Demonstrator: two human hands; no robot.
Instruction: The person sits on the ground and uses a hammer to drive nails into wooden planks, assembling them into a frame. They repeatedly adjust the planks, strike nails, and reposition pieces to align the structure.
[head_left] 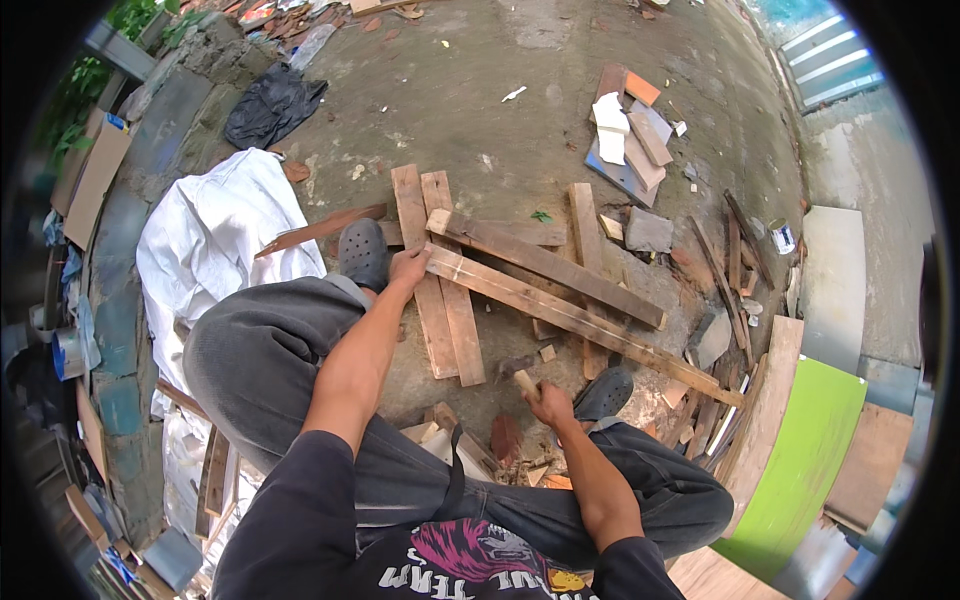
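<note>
Left grip [409,268] clasps a plank end [444,262], right grip [551,405] a hammer [525,383], with room between.

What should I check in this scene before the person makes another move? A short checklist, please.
1. Left hand gripping the end of the long plank: ok.
2. Right hand holding the wooden-handled tool: ok.
3. Tool apart from the right clog: ok.
4. Hands protected: not ok, both are bare.
5. Space between the right clog and left clog clear: not ok, loose boards lie there.
6. Plank's underside sound: cannot tell, it is hidden.
</note>
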